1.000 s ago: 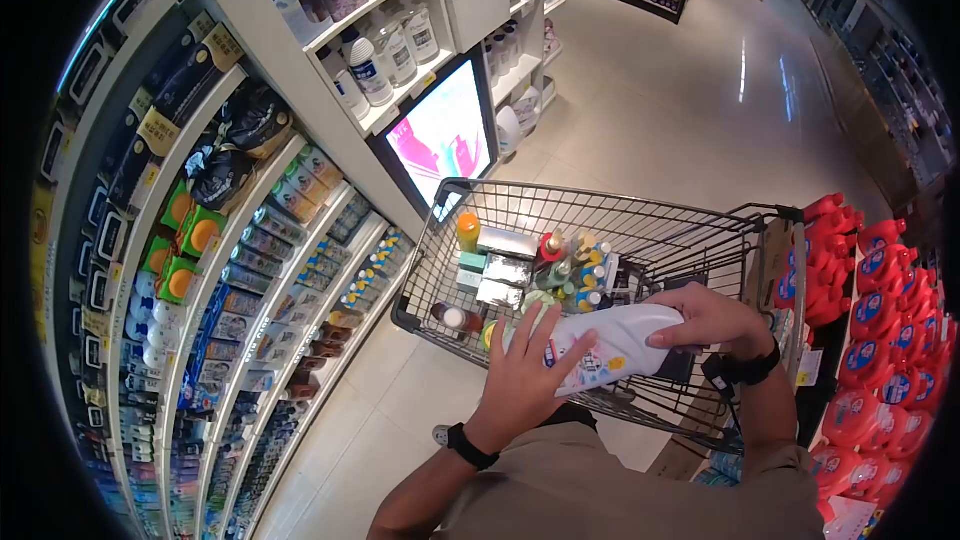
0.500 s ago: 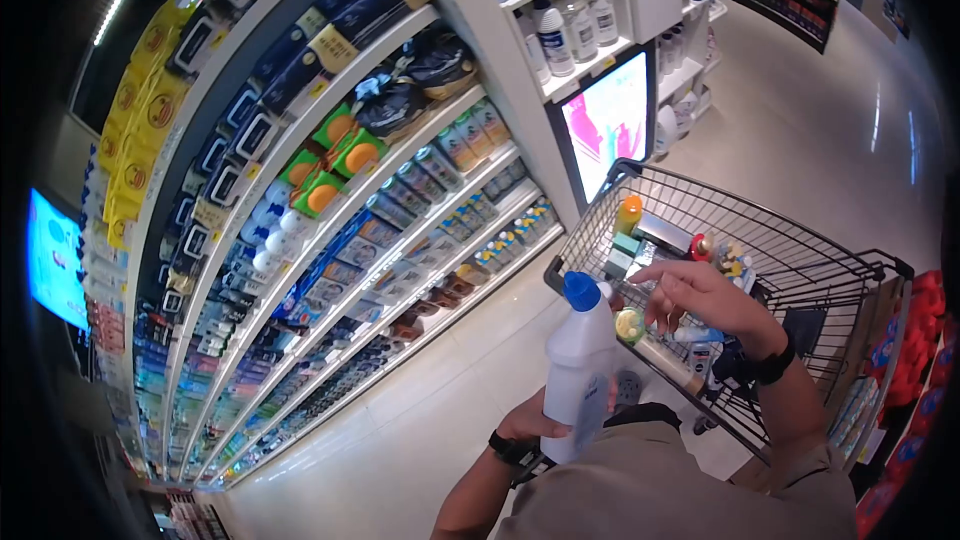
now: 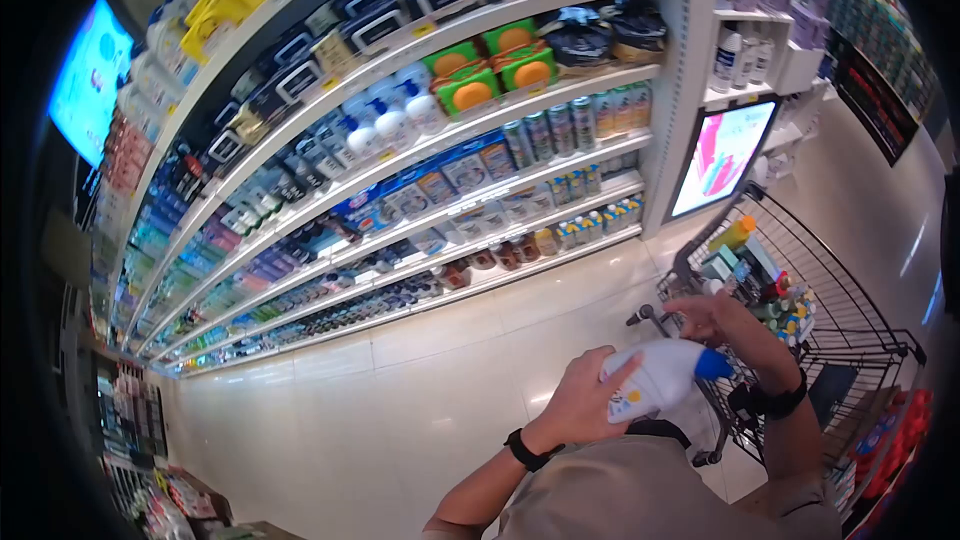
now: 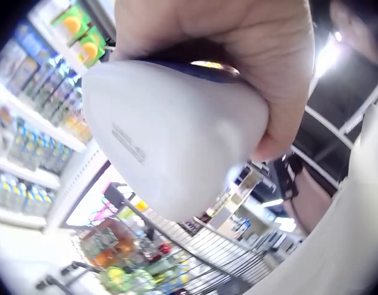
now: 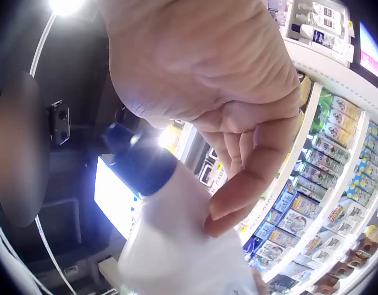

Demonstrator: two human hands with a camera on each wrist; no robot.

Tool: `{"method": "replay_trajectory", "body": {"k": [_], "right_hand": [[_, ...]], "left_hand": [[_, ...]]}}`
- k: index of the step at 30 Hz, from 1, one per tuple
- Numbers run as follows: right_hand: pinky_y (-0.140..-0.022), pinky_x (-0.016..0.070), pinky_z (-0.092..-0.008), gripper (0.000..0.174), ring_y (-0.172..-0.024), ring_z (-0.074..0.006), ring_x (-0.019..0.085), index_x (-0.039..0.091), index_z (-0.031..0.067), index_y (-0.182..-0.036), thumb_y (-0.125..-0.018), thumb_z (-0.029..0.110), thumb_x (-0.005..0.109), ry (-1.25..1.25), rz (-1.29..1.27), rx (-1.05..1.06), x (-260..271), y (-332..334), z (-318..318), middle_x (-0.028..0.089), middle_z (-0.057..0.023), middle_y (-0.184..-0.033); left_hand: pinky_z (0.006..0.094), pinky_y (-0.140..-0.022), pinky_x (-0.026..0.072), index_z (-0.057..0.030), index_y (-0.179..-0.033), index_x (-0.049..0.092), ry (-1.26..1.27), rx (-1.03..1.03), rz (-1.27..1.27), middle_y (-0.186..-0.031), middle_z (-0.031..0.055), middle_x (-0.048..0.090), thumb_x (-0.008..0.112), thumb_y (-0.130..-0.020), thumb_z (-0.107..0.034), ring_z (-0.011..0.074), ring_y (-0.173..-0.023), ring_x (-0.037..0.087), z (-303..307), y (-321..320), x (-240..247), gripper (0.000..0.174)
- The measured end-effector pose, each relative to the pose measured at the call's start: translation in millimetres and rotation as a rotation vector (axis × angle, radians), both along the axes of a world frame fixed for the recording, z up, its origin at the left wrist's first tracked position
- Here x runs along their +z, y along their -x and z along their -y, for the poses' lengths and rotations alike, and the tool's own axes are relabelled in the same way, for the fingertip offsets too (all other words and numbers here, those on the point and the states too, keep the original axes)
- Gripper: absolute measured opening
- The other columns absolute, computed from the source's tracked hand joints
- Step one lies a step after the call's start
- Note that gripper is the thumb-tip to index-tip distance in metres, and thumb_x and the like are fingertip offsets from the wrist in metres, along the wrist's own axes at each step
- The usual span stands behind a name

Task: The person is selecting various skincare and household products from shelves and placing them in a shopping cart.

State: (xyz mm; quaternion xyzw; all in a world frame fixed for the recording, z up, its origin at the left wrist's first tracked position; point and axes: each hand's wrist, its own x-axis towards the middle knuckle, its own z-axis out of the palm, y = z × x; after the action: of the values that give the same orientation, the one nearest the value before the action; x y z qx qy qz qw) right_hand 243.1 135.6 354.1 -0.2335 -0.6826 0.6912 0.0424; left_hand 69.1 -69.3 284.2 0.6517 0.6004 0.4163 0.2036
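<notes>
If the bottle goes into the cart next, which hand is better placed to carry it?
Probably the left hand: its fingers grip the bottle. The right hand is nearer the cart, but its loosely curled fingers are only close to the cap end, with no visible grip.

Person wears a plain taupe shirt (image 3: 630, 488); right sleeve (image 3: 805, 518) short, ending near elbow. Left wrist: black strap (image 3: 527, 451). Right wrist: black band (image 3: 788, 395), bulkier, dark blocky module (image 3: 745, 401) attached.

Left hand (image 3: 578, 402) gripping, right hand (image 3: 714, 316) nearby, its fingers (image 5: 244, 187) loosely bent
</notes>
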Motion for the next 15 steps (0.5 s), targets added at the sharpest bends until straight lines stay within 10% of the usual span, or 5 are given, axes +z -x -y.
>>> {"method": "replay_trajectory", "body": {"k": [2,7,15], "right_hand": [[-0.062,0.0472,-0.0268,0.055,-0.069,-0.0106,0.058,0.062,0.0044,-0.12,-0.099,0.049,0.038,-0.228,0.147,0.102,3,26,34,0.065,-0.0063,-0.08],[-0.064,0.0492,-0.027,0.043,-0.071,-0.0119,0.063,0.064,0.0035,-0.114,-0.093,0.04,0.056,-0.454,0.301,0.37,-36,96,111,0.067,-0.0083,-0.079],[-0.066,0.0524,-0.0268,0.051,-0.079,-0.0173,0.067,0.062,-0.0003,-0.112,-0.091,0.046,0.06,0.079,0.366,0.515,-66,207,207,0.067,-0.0083,-0.082]], "left_hand": [[0.0467,-0.09,0.0383,-0.0262,-0.137,0.048,-0.039,0.058,-0.29,-0.119,0.0221,0.047,0.079,-0.058,-0.026,0.0389,-0.107,0.049,36,20,-10,0.085],[0.0468,-0.09,0.0367,-0.037,-0.131,0.054,-0.051,0.24,-0.422,-0.115,0.0189,0.05,0.077,-0.064,-0.027,0.0333,-0.105,0.05,124,73,-27,0.071],[0.0468,-0.088,0.0366,-0.0396,-0.129,0.055,0.096,0.532,-0.581,-0.11,0.0145,0.052,0.075,-0.062,-0.018,0.0305,-0.104,0.051,254,142,-56,0.073]]}}
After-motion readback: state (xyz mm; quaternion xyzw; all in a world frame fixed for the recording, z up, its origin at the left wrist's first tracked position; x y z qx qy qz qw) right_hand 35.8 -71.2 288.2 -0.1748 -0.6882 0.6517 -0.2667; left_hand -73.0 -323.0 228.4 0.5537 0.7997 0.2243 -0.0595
